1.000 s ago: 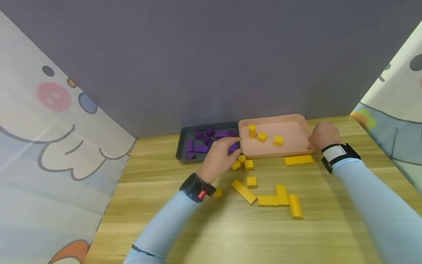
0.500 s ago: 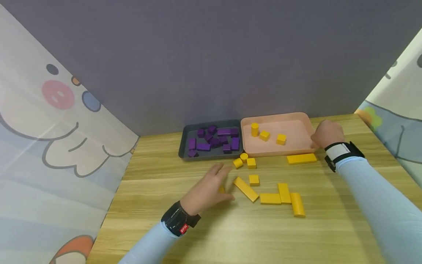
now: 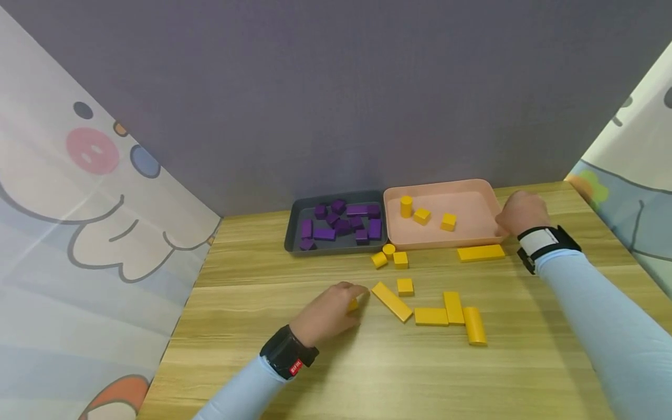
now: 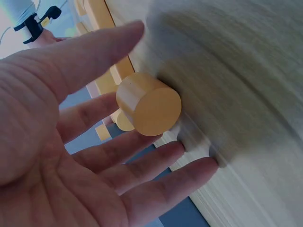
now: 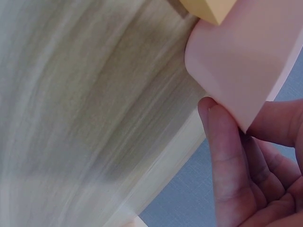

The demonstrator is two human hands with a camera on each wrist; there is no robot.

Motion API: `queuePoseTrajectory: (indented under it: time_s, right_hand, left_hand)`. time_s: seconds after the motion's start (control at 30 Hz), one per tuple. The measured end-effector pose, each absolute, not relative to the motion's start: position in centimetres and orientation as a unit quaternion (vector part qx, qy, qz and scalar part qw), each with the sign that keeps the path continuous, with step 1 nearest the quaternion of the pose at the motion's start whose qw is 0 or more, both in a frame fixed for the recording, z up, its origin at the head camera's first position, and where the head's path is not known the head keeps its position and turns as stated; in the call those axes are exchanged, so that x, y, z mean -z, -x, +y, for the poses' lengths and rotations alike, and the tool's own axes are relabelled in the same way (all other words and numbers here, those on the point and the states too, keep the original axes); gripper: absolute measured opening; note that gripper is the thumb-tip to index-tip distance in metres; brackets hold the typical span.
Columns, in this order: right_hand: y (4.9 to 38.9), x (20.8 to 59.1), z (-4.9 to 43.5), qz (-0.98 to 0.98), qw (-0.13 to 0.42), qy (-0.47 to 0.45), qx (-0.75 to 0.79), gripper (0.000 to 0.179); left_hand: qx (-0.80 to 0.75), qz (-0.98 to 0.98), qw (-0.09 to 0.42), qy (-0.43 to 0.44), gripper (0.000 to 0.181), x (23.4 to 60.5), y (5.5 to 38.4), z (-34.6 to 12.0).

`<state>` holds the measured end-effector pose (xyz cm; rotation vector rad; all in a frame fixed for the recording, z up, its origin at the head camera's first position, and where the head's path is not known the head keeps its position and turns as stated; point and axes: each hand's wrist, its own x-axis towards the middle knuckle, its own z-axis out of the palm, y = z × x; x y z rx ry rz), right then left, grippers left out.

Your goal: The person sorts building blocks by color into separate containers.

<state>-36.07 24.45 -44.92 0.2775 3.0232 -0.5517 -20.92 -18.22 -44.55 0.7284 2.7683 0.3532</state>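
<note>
My left hand is low over the table, its spread fingers and thumb around a yellow cylinder. In the left wrist view the thumb stands apart from the cylinder, and the fingers reach behind and below it, fingertips near the wood. At the right, my right hand pinches the right end of the pink tray between thumb and fingers. Inside that tray are an upright yellow cylinder and two yellow cubes.
A dark grey tray of several purple blocks adjoins the pink one on the left. Loose yellow pieces lie in front: a long bar, a slanted bar, a half-round block and several others. A grey wall rises behind.
My left hand has come back from beside the grey tray toward the near left and lowered around the yellow cylinder, its fingers drawing closer together. The right hand stays at the pink tray.
</note>
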Motion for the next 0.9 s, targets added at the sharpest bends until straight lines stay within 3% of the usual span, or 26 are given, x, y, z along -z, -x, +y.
queuePoseTrajectory:
  time_s: [0.43, 0.67, 0.9]
  right_hand:
    - [36.24, 45.10, 24.73, 0.983, 0.016, -0.071, 0.168, 0.033]
    - [36.19, 45.03, 24.70, 0.980, 0.021, -0.079, 0.180, 0.030]
    - [36.04, 44.87, 24.57, 0.982, 0.008, -0.067, 0.178, 0.034]
  left_hand:
    - [-0.056, 0.952, 0.071, -0.294, 0.025, 45.02, 21.05, -18.02]
    - [-0.039, 0.950, 0.041, -0.307, 0.021, 44.99, 21.20, -18.09]
    - [-0.052, 0.953, 0.043, -0.295, 0.021, 44.67, 21.67, -18.11]
